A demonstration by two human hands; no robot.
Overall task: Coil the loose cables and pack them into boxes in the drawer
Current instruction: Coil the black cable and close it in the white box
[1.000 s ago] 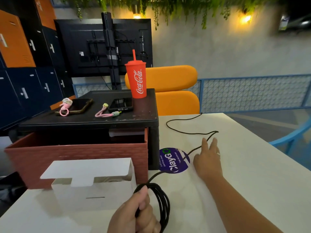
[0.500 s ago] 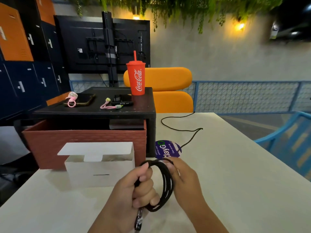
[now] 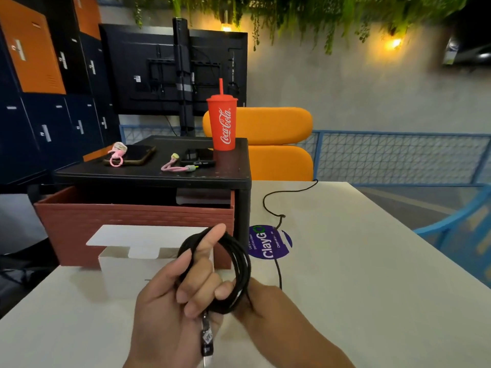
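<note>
My left hand grips a black cable coil of several loops, held upright above the white table; its plug end hangs below my fist. My right hand pinches the coil's lower right side. The cable's loose tail trails across the table to the far edge. An open white cardboard box stands just behind my left hand. Behind it is the pulled-out brick-red drawer under a black stand.
On the stand sit a red Coca-Cola cup, two phones and two pink coiled cables. A purple round sticker lies on the table. An orange chair and a blue chair border the table.
My right hand came back from the loose cable on the table to the coil and now pinches its lower side. The coil gained a loop and the tail shortened.
</note>
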